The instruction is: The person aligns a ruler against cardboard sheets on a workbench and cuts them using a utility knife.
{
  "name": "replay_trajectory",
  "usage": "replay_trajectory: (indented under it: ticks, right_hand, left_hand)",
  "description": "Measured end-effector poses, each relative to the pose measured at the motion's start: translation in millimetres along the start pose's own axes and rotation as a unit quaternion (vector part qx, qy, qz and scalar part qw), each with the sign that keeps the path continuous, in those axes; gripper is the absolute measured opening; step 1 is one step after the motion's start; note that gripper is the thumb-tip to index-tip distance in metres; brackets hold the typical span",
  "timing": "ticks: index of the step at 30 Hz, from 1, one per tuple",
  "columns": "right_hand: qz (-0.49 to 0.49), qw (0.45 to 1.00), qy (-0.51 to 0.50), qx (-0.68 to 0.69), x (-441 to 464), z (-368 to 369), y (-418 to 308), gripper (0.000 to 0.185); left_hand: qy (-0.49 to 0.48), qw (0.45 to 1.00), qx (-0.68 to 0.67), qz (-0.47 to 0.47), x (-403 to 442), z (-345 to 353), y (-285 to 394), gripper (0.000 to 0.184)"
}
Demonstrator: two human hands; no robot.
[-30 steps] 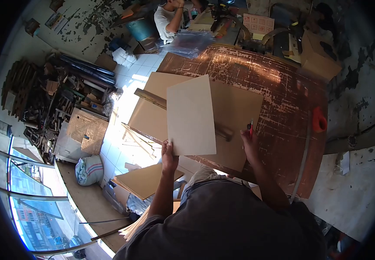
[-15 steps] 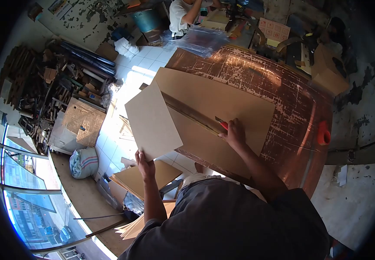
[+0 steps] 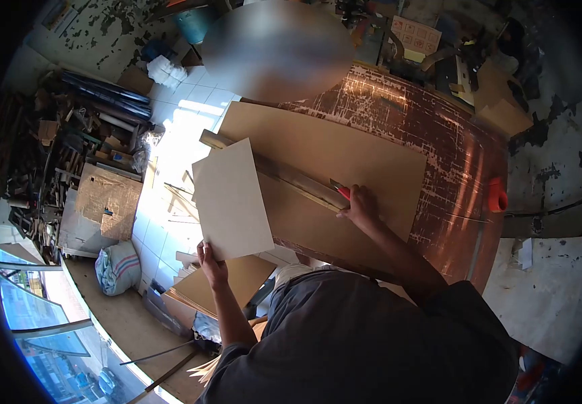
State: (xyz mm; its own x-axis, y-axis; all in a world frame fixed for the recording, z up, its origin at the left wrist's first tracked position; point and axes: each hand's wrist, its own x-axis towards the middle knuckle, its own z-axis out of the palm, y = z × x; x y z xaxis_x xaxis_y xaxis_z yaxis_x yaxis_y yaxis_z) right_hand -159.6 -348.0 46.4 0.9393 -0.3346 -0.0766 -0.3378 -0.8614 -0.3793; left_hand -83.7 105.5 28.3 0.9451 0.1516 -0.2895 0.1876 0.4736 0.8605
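My left hand pinches the near corner of a cut cardboard piece, thumb on top. That piece is held over the left end of a long straightedge, hiding part of it. Beneath the straightedge a large brown cardboard sheet lies on the worn table. In my right hand is a red utility knife, its blade pointing up and left. The fingers of this hand rest at the straightedge's right end, over the sheet.
A stack of cardboard sheets sits low beside my left arm. A red ring-shaped object is at the table's right edge. Scrap wood and a white sack are on the left. A blurred patch covers the far end.
The cardboard piece in my left hand has turned slightly and come nearer to me, uncovering more of the straightedge's far end. My right hand stays with the knife. The view has shifted slightly.
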Motion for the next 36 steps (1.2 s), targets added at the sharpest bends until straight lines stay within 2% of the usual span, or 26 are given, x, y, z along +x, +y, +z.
replay_trajectory:
  ticks: [3, 6, 9, 10, 12, 14, 17, 19, 20, 21, 23, 24, 25, 26, 28, 32, 34, 36]
  right_hand:
    - [0.003, 0.999, 0.017, 0.042, -0.8, 2.6, 3.0, 0.07]
    - [0.05, 0.997, 0.001, 0.051, -2.9, 1.7, 11.6, 0.064]
    - [0.086, 0.974, 0.025, 0.209, -18.1, -13.9, 38.3, 0.058]
    - [0.088, 0.973, 0.025, 0.213, -27.4, -29.3, 43.7, 0.058]
    - [0.17, 0.966, 0.019, 0.193, -49.2, -59.7, 56.5, 0.057]
    - [0.174, 0.953, 0.074, 0.238, -78.9, -60.2, 96.9, 0.055]
    - [0.209, 0.95, 0.081, 0.218, -130.3, -78.7, 142.2, 0.055]
    - [0.31, 0.925, 0.125, 0.181, -165.9, -84.5, 165.6, 0.055]
    - [0.311, 0.924, 0.127, 0.182, -183.4, -79.1, 180.4, 0.055]
    - [0.293, 0.908, 0.188, 0.232, -200.5, -65.8, 198.0, 0.054]
    - [0.273, 0.886, 0.248, 0.282, -226.2, -59.2, 215.8, 0.053]
    - [0.317, 0.89, 0.237, 0.228, -236.5, -62.3, 219.2, 0.054]
    - [0.36, 0.889, 0.224, 0.172, -248.0, -59.7, 229.2, 0.054]
    - [0.363, 0.887, 0.226, 0.174, -254.7, -53.2, 237.8, 0.054]
    - [0.323, 0.874, 0.341, 0.126, -265.0, -27.7, 259.9, 0.055]
    - [0.376, 0.862, 0.323, 0.101, -268.2, -34.1, 259.2, 0.056]
    - [0.406, 0.86, 0.298, 0.081, -260.7, -49.2, 242.5, 0.057]
    - [0.409, 0.863, 0.287, 0.073, -253.3, -54.3, 241.9, 0.057]
  left_hand:
    - [0.008, 1.0, -0.004, -0.001, 6.1, 8.8, -4.0, 0.008]
    - [0.009, 1.0, 0.001, -0.002, 6.7, 17.4, -4.7, 0.01]
    - [0.005, 1.0, -0.006, -0.004, 9.3, 22.8, -5.3, 0.013]
    - [0.003, 1.0, -0.001, -0.004, 9.3, 25.2, -4.8, 0.013]
    - [0.003, 1.0, 0.009, -0.009, 9.3, 33.3, -3.8, 0.015]
    - [-0.009, 1.0, 0.017, -0.008, 12.5, 36.0, -5.9, 0.015]
    - [-0.045, 0.998, 0.036, -0.004, 11.2, 57.5, -5.3, 0.016]
    - [-0.071, 0.996, 0.05, -0.004, 11.3, 74.7, -9.7, 0.017]
    - [-0.11, 0.989, 0.096, 0.026, 13.5, 80.7, -15.3, 0.017]
    - [-0.148, 0.977, 0.143, 0.055, 16.4, 86.3, -20.9, 0.017]
    - [-0.165, 0.98, 0.109, 0.028, 28.2, 93.4, -37.6, 0.017]
    - [-0.18, 0.981, 0.073, 0.0, 33.9, 99.7, -42.6, 0.019]
    - [-0.193, 0.979, 0.071, 0.014, 36.3, 112.0, -49.1, 0.017]
    - [-0.197, 0.978, 0.073, 0.013, 38.6, 122.5, -53.2, 0.017]
    - [-0.2, 0.973, 0.113, -0.002, 41.7, 143.1, -61.9, 0.017]
    - [-0.181, 0.961, 0.205, 0.025, 49.3, 167.0, -80.1, 0.024]
    - [-0.177, 0.964, 0.197, 0.026, 50.2, 176.1, -83.6, 0.024]
    - [-0.115, 0.925, 0.36, 0.033, 51.8, 180.6, -83.5, 0.025]
